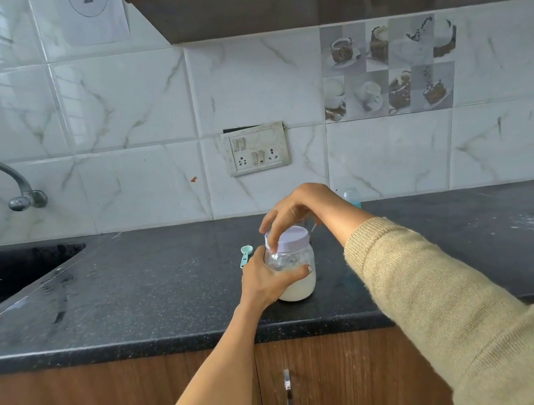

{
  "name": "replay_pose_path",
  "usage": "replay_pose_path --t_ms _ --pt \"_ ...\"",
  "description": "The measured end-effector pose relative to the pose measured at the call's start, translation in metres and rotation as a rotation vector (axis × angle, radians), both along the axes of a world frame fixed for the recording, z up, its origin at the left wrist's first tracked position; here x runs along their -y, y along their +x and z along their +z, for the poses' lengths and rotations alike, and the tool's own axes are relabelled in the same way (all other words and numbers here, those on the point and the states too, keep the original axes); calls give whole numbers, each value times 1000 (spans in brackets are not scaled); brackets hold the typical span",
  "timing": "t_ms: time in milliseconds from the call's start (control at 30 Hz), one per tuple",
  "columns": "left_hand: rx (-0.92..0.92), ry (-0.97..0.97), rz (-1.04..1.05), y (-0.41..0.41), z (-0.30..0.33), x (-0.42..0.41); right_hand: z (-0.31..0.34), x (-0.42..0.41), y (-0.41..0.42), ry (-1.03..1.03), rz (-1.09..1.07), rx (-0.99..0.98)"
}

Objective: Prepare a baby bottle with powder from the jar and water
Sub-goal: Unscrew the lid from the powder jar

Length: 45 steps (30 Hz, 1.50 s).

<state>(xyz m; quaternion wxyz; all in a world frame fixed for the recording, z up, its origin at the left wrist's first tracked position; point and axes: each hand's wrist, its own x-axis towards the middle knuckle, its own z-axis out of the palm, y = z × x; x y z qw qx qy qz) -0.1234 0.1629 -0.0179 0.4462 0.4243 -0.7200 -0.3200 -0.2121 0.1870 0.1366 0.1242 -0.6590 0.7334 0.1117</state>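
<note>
Tabletop [153, 288]: dark speckled stone, glossy, below marble-look wall tiles.
Jar [292, 268]: clear, rounded, about half full of white powder; stands near the tabletop's front edge.
Lid [287, 239]: pale lilac, ribbed, on the jar.
Left hand [265, 280]: wrapped round the jar's body.
Right hand [291, 211]: fingertips curled on the lid's rim.
Scoop [245, 254]: small mint plastic, just left of the jar.
Bottle [351, 197]: behind the jar, mostly hidden.
Risk: a sudden lid release could jolt the jar and puff powder out; smooth sides may slip.

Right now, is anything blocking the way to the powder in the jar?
Yes: the lilac lid sits on the jar. The right hand has fingers on the lid; the left hand grips the jar.
</note>
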Motion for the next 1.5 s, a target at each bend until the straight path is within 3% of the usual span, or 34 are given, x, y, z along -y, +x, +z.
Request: replay_pose_path --t_ms 233,467,667,833,1067,1367,1500 --pt "-8 15 -9 0 -1 1 -4 4 -3 -74 -62 -145" --pt "-3 9 -8 9 0 9 -4 3 -4 -22 141 93" --pt "-1 14 -11 17 0 12 -8 14 6 -31 264 -7" --pt "-3 20 -5 24 0 13 2 14 1 -155 234 79" --pt "3 34 66 49 1 25 1 20 -25 -389 131 436" --pt "-13 32 226 114 2 42 -75 27 -33 -338 -51 995" --pt "-37 68 248 136 2 46 -118 28 -24 -315 -33 1019"
